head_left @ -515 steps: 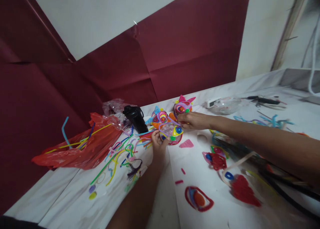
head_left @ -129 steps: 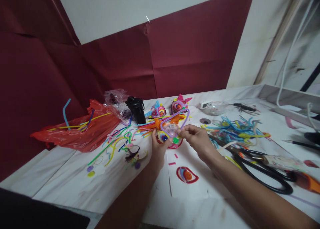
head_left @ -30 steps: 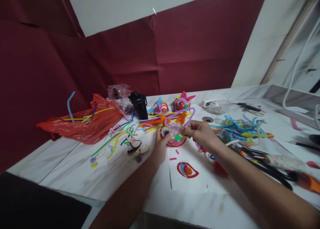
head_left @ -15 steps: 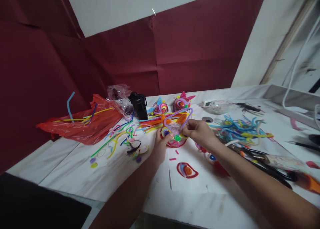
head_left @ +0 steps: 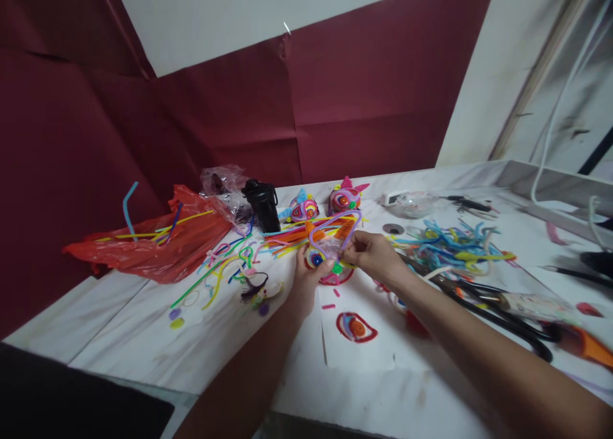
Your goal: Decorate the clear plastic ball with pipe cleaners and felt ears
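My left hand [head_left: 308, 277] is wrapped round the left side of a clear, rounded craft mask [head_left: 330, 250] with coloured eyes, orange ears, a green nose and a pink mouth. A purple pipe cleaner [head_left: 330, 220] arches over the mask's top. Its right end runs down to my right hand [head_left: 371, 255], whose thumb and fingers pinch it close to the mask's right side. Below them, a red-edged eye shape [head_left: 357, 327] with an orange centre lies on a white sheet [head_left: 354, 356], beside small pink pieces. My right forearm partly hides another red and blue piece.
Two finished-looking masks [head_left: 345, 197] stand at the back beside a black bottle [head_left: 262, 206]. A red plastic bag [head_left: 158, 244] and loose pipe cleaners lie left. On the right are a blue pipe-cleaner heap [head_left: 445, 241], an orange-handled tool [head_left: 587, 346] and pliers [head_left: 467, 202].
The whole view has shifted slightly. My right hand stays pinched on the purple pipe cleaner, which now sits a little lower over the mask. My left hand keeps its hold.
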